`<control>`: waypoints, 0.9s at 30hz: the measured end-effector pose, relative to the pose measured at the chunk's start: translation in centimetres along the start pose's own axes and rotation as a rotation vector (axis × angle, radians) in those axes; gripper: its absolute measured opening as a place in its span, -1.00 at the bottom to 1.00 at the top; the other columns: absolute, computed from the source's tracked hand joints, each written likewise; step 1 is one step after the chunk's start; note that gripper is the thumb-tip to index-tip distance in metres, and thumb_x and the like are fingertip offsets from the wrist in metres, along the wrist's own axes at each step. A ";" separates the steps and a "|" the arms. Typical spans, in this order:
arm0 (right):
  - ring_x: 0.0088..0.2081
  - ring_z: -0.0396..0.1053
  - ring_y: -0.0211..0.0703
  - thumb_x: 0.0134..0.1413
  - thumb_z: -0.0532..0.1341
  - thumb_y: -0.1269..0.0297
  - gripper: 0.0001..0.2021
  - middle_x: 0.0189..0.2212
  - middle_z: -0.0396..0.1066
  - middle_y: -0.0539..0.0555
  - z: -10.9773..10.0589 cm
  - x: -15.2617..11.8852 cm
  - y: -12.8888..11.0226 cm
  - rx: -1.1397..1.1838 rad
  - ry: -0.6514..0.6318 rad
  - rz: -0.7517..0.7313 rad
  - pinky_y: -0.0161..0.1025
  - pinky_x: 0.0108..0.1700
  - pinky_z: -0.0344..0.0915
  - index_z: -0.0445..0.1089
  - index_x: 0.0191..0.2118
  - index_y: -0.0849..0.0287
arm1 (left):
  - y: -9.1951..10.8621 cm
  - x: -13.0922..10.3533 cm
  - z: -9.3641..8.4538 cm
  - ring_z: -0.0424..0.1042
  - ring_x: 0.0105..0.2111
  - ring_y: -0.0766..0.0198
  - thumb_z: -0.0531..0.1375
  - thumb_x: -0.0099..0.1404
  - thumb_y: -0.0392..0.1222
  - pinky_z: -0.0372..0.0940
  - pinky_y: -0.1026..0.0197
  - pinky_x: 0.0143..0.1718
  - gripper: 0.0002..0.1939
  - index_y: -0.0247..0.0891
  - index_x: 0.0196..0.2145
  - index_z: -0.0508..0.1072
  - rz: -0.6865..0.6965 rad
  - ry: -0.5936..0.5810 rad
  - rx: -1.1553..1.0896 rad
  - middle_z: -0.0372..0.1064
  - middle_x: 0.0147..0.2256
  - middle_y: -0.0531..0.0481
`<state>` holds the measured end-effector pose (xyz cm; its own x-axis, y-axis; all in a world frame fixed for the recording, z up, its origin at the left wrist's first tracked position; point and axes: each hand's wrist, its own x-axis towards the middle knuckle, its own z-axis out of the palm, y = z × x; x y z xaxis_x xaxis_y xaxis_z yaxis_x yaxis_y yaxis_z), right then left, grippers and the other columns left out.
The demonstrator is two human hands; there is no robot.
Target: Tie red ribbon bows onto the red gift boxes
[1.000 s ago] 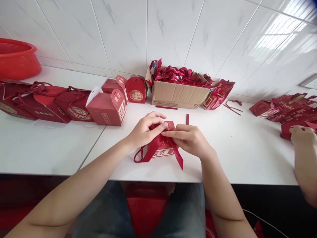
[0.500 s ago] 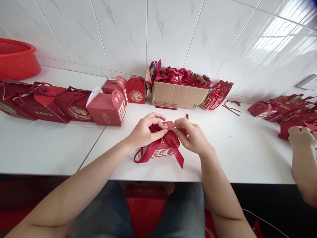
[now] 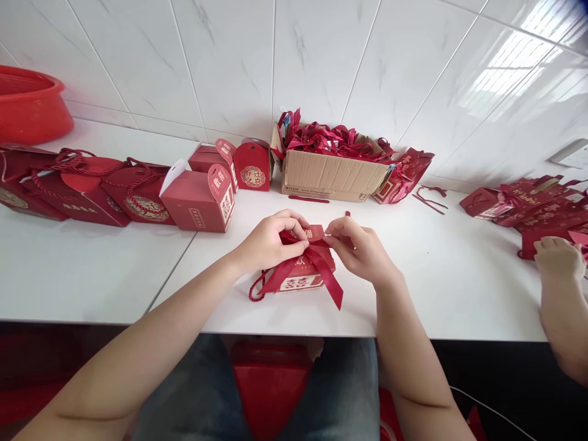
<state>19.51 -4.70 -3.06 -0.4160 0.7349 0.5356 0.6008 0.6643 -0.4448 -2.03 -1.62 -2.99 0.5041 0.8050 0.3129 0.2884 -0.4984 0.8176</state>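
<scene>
A small red gift box (image 3: 298, 282) with pale printed characters sits in front of me near the table's front edge. A dark red ribbon (image 3: 327, 275) is tied in a bow over its top, its tails hanging down the front. My left hand (image 3: 280, 242) pinches the left part of the bow between thumb and fingers. With thumb and forefinger my right hand (image 3: 353, 248) grips the ribbon loop on the right. A twisted red cord (image 3: 257, 288) hangs from the box's left side. The knot itself is partly covered by my fingers.
Red gift boxes (image 3: 197, 199) line the left side before a red basin (image 3: 32, 104). A cardboard box (image 3: 331, 174) full of ribbons stands at the wall. Loose cords (image 3: 429, 199) lie right of it. At the far right, another person's hand (image 3: 558, 257) is beside red boxes (image 3: 533, 202).
My right hand has moved slightly right, drawing the ribbon loop outward. My left hand stays nearly in place on the bow.
</scene>
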 end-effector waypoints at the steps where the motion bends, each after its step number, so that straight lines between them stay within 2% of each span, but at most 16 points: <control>1: -0.55 0.19 -0.36 0.25 0.07 0.36 -0.95 -0.52 0.31 -0.08 0.1 0.0 0.0 0.002 -0.004 0.005 -0.38 -0.48 0.14 0.21 -0.19 0.09 | 0.0 0.0 -0.1 0.45 -0.15 0.20 0.25 0.17 -0.18 0.35 0.07 -0.02 -0.89 -0.26 -0.46 0.47 0.005 0.001 -0.003 0.39 -0.13 -0.07; 5: -0.53 0.20 -0.35 0.27 0.05 0.36 -0.88 -0.54 0.28 -0.09 0.1 0.1 -0.2 0.021 -0.014 0.009 -0.37 -0.46 0.18 0.25 -0.11 0.11 | 0.1 0.0 -0.7 0.44 -0.13 0.18 0.23 0.22 -0.06 0.32 0.09 -0.03 -0.81 -0.24 -0.36 0.51 0.008 0.035 -0.041 0.43 -0.14 -0.08; 8: -0.45 0.28 -0.31 0.27 0.07 0.34 -0.85 -0.41 0.36 0.00 -0.2 0.3 -0.1 0.026 0.014 -0.024 -0.33 -0.41 0.25 0.30 -0.09 0.12 | 0.1 -0.1 -1.5 0.43 -0.11 0.14 0.18 0.26 0.03 0.32 0.10 -0.09 -0.73 -0.23 -0.30 0.51 -0.032 0.102 -0.033 0.45 -0.13 -0.09; 11: -0.34 0.34 -0.27 0.25 0.10 0.34 -0.84 -0.26 0.40 0.09 -0.4 0.4 0.0 0.038 0.020 -0.066 -0.29 -0.35 0.32 0.34 -0.08 0.13 | -0.3 -0.2 -2.3 0.41 -0.09 0.13 0.18 0.25 0.03 0.28 0.10 -0.07 -0.74 -0.23 -0.34 0.49 -0.022 0.147 0.073 0.45 -0.15 -0.07; 13: -0.33 0.35 -0.26 0.24 0.12 0.33 -0.82 -0.20 0.40 0.11 -0.3 0.4 0.0 0.050 0.017 -0.085 -0.27 -0.33 0.35 0.35 -0.06 0.12 | -0.6 -0.2 -2.6 0.39 -0.14 0.14 0.17 0.25 0.02 0.25 0.09 -0.08 -0.75 -0.23 -0.38 0.44 0.015 0.172 0.174 0.43 -0.22 -0.05; 18: -0.19 0.39 -0.17 0.20 0.16 0.32 -0.79 -0.01 0.37 0.19 0.0 0.5 -0.2 0.023 0.031 -0.109 -0.22 -0.30 0.39 0.34 -0.05 0.11 | -0.9 -0.1 -2.2 0.32 -0.25 0.16 0.11 0.28 0.07 0.22 0.09 -0.15 -0.66 -0.23 -0.51 0.28 0.053 0.204 0.316 0.31 -0.42 0.00; 23: -0.34 0.37 -0.27 0.23 0.10 0.42 -0.77 -0.29 0.41 0.08 0.3 0.5 -0.3 0.064 -0.020 -0.155 -0.27 -0.29 0.37 0.39 -0.05 0.12 | -1.0 -0.1 -1.4 0.31 -0.30 0.22 0.13 0.27 0.02 0.23 0.17 -0.27 -0.69 -0.24 -0.50 0.28 0.043 0.205 0.226 0.28 -0.41 0.01; 27: -0.39 0.36 -0.29 0.26 0.03 0.45 -0.68 -0.34 0.40 0.06 0.4 0.4 -0.2 0.056 -0.059 -0.192 -0.30 -0.34 0.36 0.41 0.01 0.10 | -1.1 -0.1 -1.3 0.33 -0.35 0.27 0.18 0.23 -0.10 0.27 0.16 -0.26 -0.78 -0.24 -0.49 0.30 0.097 0.227 0.190 0.30 -0.40 0.02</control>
<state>18.94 -4.45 -3.10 -0.5595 0.6000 0.5719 0.4686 0.7981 -0.3788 -3.45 -0.72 -3.26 0.3483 0.7913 0.5026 0.4053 -0.6106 0.6804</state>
